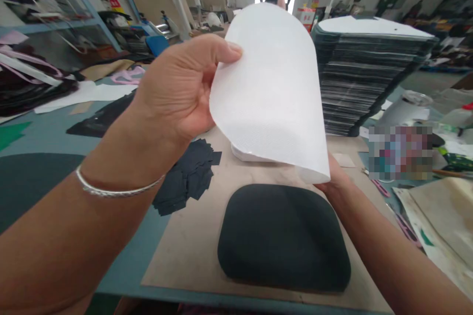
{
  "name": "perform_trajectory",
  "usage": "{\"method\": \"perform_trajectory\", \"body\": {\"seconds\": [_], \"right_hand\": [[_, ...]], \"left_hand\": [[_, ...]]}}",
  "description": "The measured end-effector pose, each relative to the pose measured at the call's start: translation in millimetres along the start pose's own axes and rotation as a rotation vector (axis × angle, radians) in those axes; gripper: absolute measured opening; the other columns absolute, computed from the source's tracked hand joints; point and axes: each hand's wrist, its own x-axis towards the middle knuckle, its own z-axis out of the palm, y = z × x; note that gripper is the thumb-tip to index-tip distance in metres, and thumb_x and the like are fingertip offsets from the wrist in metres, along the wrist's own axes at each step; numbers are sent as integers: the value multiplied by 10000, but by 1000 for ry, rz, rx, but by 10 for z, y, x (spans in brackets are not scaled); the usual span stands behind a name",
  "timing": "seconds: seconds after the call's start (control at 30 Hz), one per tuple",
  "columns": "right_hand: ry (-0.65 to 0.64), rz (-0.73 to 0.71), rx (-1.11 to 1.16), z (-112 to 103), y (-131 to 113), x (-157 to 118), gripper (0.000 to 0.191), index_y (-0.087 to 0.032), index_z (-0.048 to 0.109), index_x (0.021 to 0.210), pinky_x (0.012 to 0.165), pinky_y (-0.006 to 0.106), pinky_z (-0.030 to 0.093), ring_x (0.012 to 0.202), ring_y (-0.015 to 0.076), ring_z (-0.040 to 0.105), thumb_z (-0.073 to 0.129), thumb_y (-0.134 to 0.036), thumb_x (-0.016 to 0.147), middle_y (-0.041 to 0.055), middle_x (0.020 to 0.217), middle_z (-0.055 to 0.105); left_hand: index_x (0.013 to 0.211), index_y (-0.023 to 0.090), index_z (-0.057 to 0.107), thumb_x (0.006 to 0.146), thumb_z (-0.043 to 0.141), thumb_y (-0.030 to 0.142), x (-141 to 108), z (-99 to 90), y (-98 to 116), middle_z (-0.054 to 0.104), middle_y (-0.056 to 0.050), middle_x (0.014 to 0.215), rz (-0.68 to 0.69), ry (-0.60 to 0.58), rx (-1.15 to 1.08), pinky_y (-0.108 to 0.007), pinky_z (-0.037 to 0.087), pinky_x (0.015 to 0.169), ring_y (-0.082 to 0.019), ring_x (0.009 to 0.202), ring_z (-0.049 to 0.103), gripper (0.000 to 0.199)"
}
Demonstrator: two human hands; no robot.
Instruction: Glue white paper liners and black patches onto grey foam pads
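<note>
My left hand (185, 81) pinches the left edge of a white sheet (273, 78) with rounded corners, thumb on its face. The sheet is raised and bends, its lower edge curling. Behind its lower right corner is my right hand (325, 184); the sheet hides its fingers. Below, a dark rounded panel (284, 236) lies on a brown board (195, 251). Beneath the sheet, part of a white stack (251, 156) shows. A loose pile of small black pieces (188, 172) lies to the left, below my left wrist.
A tall stack of dark panels (358, 78) topped with white stands at the back right. A clear jar (406, 106), pink-handled scissors (406, 231) and papers (443, 221) lie on the right. Black sheets (103, 115) and more pink scissors (127, 75) occupy the left side of the table.
</note>
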Motion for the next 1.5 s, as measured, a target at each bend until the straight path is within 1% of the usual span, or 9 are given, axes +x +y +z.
{"method": "perform_trajectory", "body": {"seconds": [0.13,0.3,0.43,0.6,0.73,0.9,1.17,1.33,1.5], "right_hand": [[223,63,133,-404,14,-327,340,-277,466,903,660,294,538,724,158,615,765,-368,768,-34,804,585],[343,-109,-347,-770,-55,-1027,279,-267,505,960,759,326,530,865,189,638,750,-327,841,25,949,616],[304,-138,-529,-762,-17,-1576,234,-269,490,951,746,326,532,895,201,640,711,-306,885,37,950,611],[233,-22,-568,-705,218,-2030,176,-273,488,973,723,293,562,887,183,652,658,-299,934,36,957,621],[219,91,-572,-748,404,-2210,191,-268,485,991,716,293,573,884,189,670,657,-337,941,35,947,625],[203,178,-598,-764,461,-2271,197,-258,472,987,754,282,553,869,170,669,640,-355,955,26,958,625],[202,283,-651,-790,500,-2282,223,-261,486,983,747,292,544,900,199,685,635,-423,946,29,950,645],[191,329,-709,-801,562,-2252,243,-263,487,980,696,289,538,858,204,695,625,-459,942,35,934,659],[182,350,-774,-780,561,-2216,242,-264,490,980,656,283,535,847,209,697,617,-467,942,48,954,666]], "left_hand": [[1117,102,702,836,557,132,-200,-319,-313,758,-9,904,-159,161,73,-392,594,897,-276,1104,694,318],[861,177,712,655,777,208,-682,-649,-1017,755,-50,852,-492,329,63,-289,575,635,-189,707,697,219],[800,215,653,573,830,234,-1139,-601,-1496,715,-39,777,-630,516,5,-268,523,509,-172,599,635,289],[759,210,592,547,876,291,-1529,-499,-1825,662,10,700,-693,618,-46,-239,505,517,-145,581,599,364],[724,195,557,532,909,370,-1686,-512,-1975,624,32,639,-721,624,40,-203,447,505,-117,561,556,437],[928,175,627,496,929,417,-1738,-517,-2015,699,-10,753,-779,624,60,-247,490,595,-169,670,633,580],[708,173,605,632,790,564,-1749,-613,-2131,528,43,608,-771,484,364,-221,364,522,-111,560,457,440],[714,185,613,726,667,580,-1722,-641,-2220,565,17,637,-717,385,651,-251,384,580,-150,613,517,399],[719,192,609,736,627,578,-1711,-633,-2258,586,6,634,-729,362,752,-266,397,590,-173,619,548,387]]}}
